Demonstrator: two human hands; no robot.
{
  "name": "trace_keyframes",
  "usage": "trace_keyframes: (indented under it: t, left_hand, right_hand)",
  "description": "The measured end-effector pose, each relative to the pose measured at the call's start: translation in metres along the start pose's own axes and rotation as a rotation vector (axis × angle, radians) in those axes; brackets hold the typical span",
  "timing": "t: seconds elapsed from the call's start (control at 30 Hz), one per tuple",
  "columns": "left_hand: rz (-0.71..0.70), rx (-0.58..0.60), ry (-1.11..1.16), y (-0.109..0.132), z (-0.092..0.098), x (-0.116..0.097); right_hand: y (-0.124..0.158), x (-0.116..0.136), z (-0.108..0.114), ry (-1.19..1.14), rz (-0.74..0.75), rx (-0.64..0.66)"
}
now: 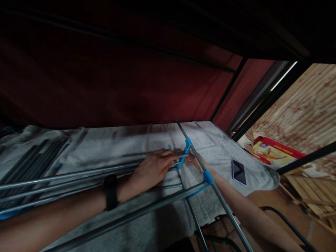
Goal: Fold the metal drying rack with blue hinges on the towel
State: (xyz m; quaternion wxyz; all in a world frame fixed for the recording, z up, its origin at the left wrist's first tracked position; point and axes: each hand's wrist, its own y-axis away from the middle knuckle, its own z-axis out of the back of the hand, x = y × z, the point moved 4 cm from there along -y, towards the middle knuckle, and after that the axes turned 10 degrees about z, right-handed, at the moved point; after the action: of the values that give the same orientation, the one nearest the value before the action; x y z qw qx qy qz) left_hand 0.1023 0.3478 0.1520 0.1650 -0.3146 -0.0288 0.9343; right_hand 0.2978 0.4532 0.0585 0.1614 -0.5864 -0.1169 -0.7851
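A frame of grey metal tubes with blue plastic joints lies in front of me. My left hand [154,166], its wrist in a black watch, is closed round the end of a metal tube [78,174]. That end meets a blue plastic connector [182,161] on the long cross tube [225,205]. My right hand [193,160] grips this connector from the far side, partly hidden behind the cross tube. Nearer to me, a second blue connector [208,177] joins a thicker tube [147,209] to the cross tube. Whether the held tube sits inside its connector I cannot tell.
A pale cloth [126,140] covers the work surface. Several loose tubes [28,164] lie at the left. To the right are a phone [238,172], a red and yellow box [275,152] and wooden slats [312,192]. A dark red panel [118,84] stands behind.
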Motion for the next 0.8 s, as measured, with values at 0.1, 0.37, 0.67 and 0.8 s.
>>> trace_keyframes:
  t: [0.1,0.37,0.67,0.8]
  left_hand:
    - [-0.032,-0.083,-0.177,-0.018,-0.003,-0.003]
    - [0.074,0.064,-0.262,-0.056,-0.034,0.000]
    - [0.116,0.062,-0.293,-0.067,-0.018,0.001]
    - [0.135,0.067,-0.277,-0.067,-0.017,0.002]
  right_hand:
    - [-0.010,0.028,0.015,-0.084,0.120,-0.115]
    - [-0.006,0.060,0.011,-0.234,0.176,-0.161]
    - [-0.007,0.060,0.007,-0.251,0.202,-0.172]
    - [-0.010,0.055,0.007,-0.274,0.240,-0.174]
